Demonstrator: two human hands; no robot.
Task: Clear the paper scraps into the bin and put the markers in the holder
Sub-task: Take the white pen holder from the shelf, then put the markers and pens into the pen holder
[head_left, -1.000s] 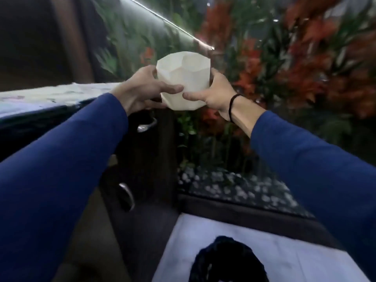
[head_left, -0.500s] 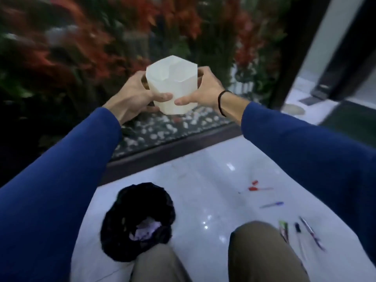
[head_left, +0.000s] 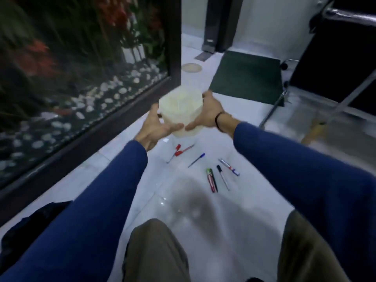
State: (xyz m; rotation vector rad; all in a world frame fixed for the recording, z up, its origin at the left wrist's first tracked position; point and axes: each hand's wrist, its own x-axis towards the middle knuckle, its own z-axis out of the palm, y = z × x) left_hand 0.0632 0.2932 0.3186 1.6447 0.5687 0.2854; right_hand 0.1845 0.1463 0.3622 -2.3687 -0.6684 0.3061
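Observation:
A white faceted holder is held between both my hands above the white floor, blurred by motion. My left hand grips its left side and my right hand its right side. Below it on the floor lie several markers and pens: red ones, a blue pen, a green and red pair, a black-capped marker and a blue-ended marker. A small white paper scrap lies near the red ones. The black bin sits at lower left, mostly hidden behind my left sleeve.
A dark-framed glass panel with pebbles and red plants runs along the left. A dark green mat lies ahead, a black chair with metal legs stands at right. My knees fill the bottom.
My view has swung right and down. Both hands have lowered the holder toward the floor above the markers. The bin has slid to the lower left edge.

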